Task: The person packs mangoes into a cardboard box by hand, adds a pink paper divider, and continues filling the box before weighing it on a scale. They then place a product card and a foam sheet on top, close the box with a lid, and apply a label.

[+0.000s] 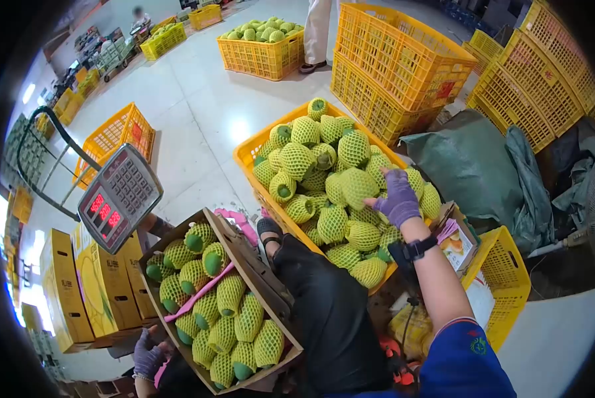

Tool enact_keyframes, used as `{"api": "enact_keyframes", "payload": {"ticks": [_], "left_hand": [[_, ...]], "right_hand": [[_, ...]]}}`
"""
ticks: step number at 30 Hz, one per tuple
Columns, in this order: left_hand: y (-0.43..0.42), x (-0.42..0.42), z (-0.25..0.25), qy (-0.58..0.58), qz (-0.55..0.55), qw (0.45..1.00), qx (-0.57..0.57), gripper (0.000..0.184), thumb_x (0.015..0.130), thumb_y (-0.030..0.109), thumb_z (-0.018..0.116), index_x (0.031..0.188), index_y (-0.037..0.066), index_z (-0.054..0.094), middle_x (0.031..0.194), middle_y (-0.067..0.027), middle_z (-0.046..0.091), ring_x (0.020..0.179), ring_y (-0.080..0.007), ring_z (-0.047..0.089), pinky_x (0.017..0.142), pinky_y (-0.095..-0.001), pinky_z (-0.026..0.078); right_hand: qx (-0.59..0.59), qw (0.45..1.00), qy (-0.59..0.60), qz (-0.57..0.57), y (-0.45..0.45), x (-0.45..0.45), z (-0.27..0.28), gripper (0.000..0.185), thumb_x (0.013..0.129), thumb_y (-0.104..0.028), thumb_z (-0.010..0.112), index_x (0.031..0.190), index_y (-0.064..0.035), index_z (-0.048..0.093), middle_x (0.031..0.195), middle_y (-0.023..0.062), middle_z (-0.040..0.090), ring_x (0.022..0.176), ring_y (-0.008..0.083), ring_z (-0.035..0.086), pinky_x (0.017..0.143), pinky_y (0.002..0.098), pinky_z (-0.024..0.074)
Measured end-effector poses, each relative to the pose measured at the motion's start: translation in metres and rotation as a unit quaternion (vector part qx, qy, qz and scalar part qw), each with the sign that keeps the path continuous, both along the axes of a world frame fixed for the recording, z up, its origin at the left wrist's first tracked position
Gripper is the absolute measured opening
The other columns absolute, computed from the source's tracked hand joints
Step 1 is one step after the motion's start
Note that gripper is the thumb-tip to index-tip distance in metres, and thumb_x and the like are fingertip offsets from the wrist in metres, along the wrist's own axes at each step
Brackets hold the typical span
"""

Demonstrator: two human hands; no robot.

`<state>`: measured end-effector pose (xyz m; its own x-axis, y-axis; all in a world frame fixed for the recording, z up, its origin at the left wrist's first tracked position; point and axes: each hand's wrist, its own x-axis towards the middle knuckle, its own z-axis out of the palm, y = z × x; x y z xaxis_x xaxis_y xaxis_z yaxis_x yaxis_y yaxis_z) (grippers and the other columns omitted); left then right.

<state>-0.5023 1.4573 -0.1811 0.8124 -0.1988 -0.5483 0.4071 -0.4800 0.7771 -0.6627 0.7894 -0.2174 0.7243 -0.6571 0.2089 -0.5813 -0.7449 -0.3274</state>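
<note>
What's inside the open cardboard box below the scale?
The box holds green fruit in yellow-green foam nets, with a pink strip lying across some of them. The top fruit cover the bottom, so I can't tell whether there's another layer or anything else underneath.

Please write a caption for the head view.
Gloved right hand over a yellow crate of net-wrapped fruit, beside a packed carton.
</note>
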Motion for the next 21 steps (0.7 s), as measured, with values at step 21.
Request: {"api": "enact_keyframes", "payload": {"ticks": [21], "left_hand": [[-0.058,-0.043,0.04,-0.076,-0.02,0.993,-0.091,0.053,0.08,0.007,0.071,0.129,0.0,0.052,0.077,0.0008,0.057,0.071,-0.0084,0.055,0.065,-0.0216,0.042]], "right_hand": [[0.145,0.965,0.008,0.221,0.044,-0.062,-0.025,0.072,0.061,-0.02,0.08,0.125,-0.0127,0.048,0.115,0.0146,0.053,0.108,0.0319,0.055,0.095,0.0381,0.0466]]}}
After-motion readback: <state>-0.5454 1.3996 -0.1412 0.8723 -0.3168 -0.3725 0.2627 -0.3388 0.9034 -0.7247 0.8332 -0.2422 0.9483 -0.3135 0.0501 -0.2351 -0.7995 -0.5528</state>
